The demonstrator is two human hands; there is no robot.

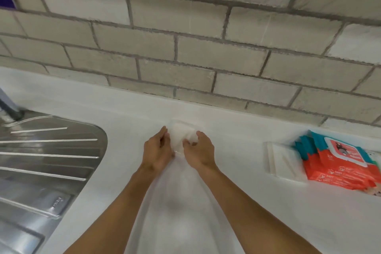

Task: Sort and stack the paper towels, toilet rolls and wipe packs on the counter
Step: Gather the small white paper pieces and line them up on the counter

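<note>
A white pack of paper towels in clear wrap (179,138) lies on the white counter (127,113) near the back wall. My left hand (157,149) grips its left side, and my right hand (199,150) grips its right side with curled fingers. At the right, a red and teal wipe pack (338,163) lies on top of other packs. A white tissue pack (281,160) lies just left of it.
A steel sink drainboard (49,161) with ridges fills the left side. A dark tap base (12,109) stands at its far corner. A grey brick wall (195,47) runs along the back of the counter.
</note>
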